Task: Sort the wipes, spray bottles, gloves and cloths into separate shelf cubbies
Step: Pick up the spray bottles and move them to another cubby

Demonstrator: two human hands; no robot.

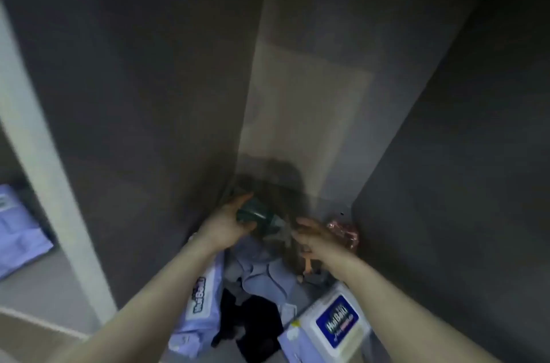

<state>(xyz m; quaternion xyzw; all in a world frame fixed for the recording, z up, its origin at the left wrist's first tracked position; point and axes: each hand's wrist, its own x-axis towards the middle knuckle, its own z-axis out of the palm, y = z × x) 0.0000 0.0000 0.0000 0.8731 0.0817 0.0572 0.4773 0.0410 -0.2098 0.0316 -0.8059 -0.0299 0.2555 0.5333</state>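
Both my arms reach deep into a dark cubby. My left hand (229, 221) grips a dark green object (256, 215), blurred, maybe a bottle or a pack. My right hand (312, 236) hovers just right of it with fingers curled and apart, and I cannot tell if it touches the object. Under my arms lies a pale blue cloth (265, 270) and a black cloth (256, 321). A wipes pack (199, 309) leans at the left and another wipes pack (330, 324) lies at the right. A pink crumpled thing (345, 231) sits in the back right corner.
Grey side panels (134, 124) close in the cubby on both sides, with a lighter back wall (306, 109). A white shelf upright (44, 160) stands at the left. Beyond it lies another pale blue pack (18, 231) in the neighbouring compartment.
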